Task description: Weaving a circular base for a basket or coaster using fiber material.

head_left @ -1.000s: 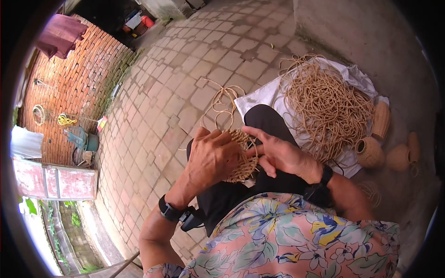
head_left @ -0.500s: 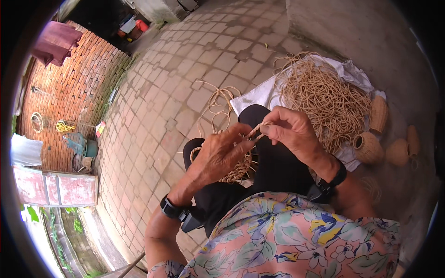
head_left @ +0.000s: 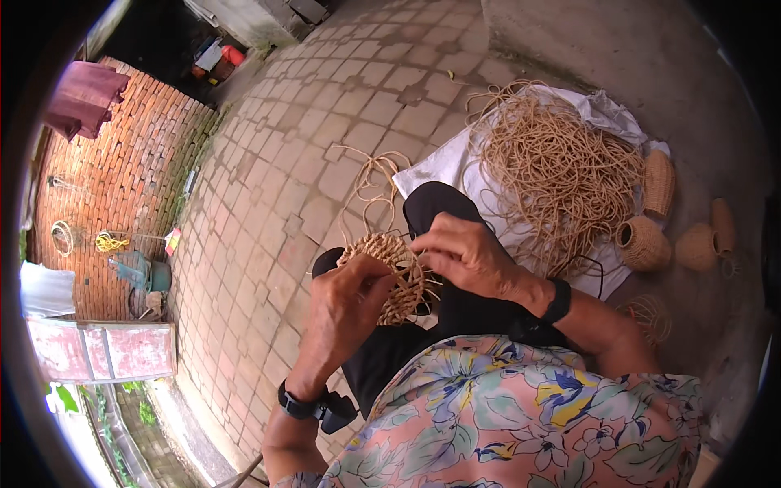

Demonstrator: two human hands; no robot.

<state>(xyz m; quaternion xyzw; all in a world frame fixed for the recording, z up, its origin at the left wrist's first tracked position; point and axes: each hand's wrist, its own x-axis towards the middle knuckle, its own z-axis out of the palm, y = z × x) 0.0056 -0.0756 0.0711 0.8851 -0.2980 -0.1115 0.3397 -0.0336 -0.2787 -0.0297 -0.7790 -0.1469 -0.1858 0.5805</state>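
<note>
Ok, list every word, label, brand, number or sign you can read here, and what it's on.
None can be read.
Woven piece: no lettering shows.
White sheet under the rope pile: none visible.
Small red-and-yellow piece near the brick wall: too small to tell.

The left hand [head_left: 346,299] hides the lower left of the woven piece [head_left: 411,285].

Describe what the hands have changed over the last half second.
The left hand has moved back and left, gripping the weaving. The right hand has moved left, towards the weaving; the strand it raised no longer shows. The rope pile stays put.
</note>
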